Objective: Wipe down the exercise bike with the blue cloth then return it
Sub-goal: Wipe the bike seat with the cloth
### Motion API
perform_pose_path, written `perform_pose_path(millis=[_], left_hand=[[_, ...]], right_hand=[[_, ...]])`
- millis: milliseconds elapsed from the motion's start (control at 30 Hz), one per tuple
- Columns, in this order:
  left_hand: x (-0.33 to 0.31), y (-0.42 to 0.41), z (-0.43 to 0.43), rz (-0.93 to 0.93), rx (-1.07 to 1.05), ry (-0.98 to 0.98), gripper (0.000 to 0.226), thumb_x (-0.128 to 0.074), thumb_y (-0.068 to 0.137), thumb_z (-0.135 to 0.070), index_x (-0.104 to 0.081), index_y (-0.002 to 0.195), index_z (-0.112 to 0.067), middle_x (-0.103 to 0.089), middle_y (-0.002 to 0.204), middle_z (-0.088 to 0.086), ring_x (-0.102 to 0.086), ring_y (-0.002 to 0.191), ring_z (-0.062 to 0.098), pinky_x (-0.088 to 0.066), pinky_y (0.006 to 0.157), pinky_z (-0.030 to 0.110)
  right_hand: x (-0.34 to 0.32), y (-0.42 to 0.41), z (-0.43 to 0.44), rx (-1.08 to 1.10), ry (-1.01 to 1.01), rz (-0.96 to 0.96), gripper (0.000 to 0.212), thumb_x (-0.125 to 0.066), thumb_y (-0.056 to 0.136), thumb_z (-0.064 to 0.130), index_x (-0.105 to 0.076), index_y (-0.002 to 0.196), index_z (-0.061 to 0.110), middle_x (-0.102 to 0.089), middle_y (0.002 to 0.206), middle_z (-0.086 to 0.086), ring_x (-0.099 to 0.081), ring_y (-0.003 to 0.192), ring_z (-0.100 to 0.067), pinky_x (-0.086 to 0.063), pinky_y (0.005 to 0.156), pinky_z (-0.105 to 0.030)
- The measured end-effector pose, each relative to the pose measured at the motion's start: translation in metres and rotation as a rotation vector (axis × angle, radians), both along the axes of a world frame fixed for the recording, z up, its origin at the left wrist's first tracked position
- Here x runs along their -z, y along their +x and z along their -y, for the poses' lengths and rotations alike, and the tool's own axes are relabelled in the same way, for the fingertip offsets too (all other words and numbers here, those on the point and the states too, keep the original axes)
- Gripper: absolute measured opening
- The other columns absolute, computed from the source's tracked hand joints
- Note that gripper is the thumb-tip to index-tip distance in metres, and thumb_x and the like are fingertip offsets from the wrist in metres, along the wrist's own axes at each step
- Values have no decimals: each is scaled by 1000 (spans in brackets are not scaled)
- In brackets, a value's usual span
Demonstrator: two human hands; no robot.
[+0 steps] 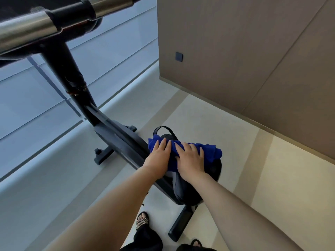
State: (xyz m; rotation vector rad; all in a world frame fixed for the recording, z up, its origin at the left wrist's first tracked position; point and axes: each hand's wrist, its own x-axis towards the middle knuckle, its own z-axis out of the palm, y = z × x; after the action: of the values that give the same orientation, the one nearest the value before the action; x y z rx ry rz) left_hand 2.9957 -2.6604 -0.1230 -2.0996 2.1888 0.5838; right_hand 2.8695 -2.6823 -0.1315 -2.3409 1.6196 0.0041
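Observation:
A black exercise bike (101, 122) runs from the handlebar at the top left down to its seat (183, 185) in the middle. The blue cloth (210, 151) lies bunched across the front of the seat. My left hand (159, 156) lies flat on the cloth's left part with straight fingers. Beside it, my right hand (190, 160) presses on the cloth's middle with fingers spread. The cloth's right end sticks out past my right hand. A black strap loop (161, 128) rises just beyond the cloth.
The chrome and black handlebar (45, 24) hangs close overhead at the top left. A glass wall (36, 98) runs along the left, a brown panelled wall (244, 51) on the right. The bike's rear foot bar (179, 225) and my sandalled feet (142, 221) are below on the pale floor.

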Motion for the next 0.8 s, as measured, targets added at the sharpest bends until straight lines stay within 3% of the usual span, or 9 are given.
perform_pose_path(millis=[233,367,567,667,800], left_hand=[[-10,18,32,-66,106,109,70,-60,80,-13,-25,141,-12,-32,142,8,-32,128,28,-38,103,42],[-10,9,31,-38,124,46,63,-54,83,-16,-28,140,-12,-32,144,7,-29,131,29,-39,101,41],[-7,-34,28,-120,240,-62,54,-38,88,-16,-28,142,-13,-34,148,4,-30,133,27,-28,106,39],[-5,-64,21,-180,250,-53,58,-37,88,-15,-23,145,-13,-29,151,5,-25,137,26,-23,111,40],[-3,-82,6,-197,188,-72,59,-37,89,-16,-20,146,-18,-23,154,1,-18,141,26,-16,115,41]], right_hand=[[-7,8,25,62,111,-45,40,-33,97,39,-34,135,29,-49,127,-7,-42,120,-29,-19,104,-56],[-11,0,20,80,111,-16,41,-34,96,40,-35,135,27,-48,129,-4,-41,121,-26,-21,106,-52],[-12,-55,3,191,54,31,35,-39,96,38,-41,129,26,-40,137,0,-31,130,-23,-25,107,-48],[-12,-88,-4,221,132,135,44,-41,96,35,-35,138,25,-30,148,-2,-26,134,-24,-31,106,-42],[-12,-105,-15,226,177,285,49,-46,95,29,-34,142,21,-30,147,-5,-28,133,-24,-25,110,-33]])
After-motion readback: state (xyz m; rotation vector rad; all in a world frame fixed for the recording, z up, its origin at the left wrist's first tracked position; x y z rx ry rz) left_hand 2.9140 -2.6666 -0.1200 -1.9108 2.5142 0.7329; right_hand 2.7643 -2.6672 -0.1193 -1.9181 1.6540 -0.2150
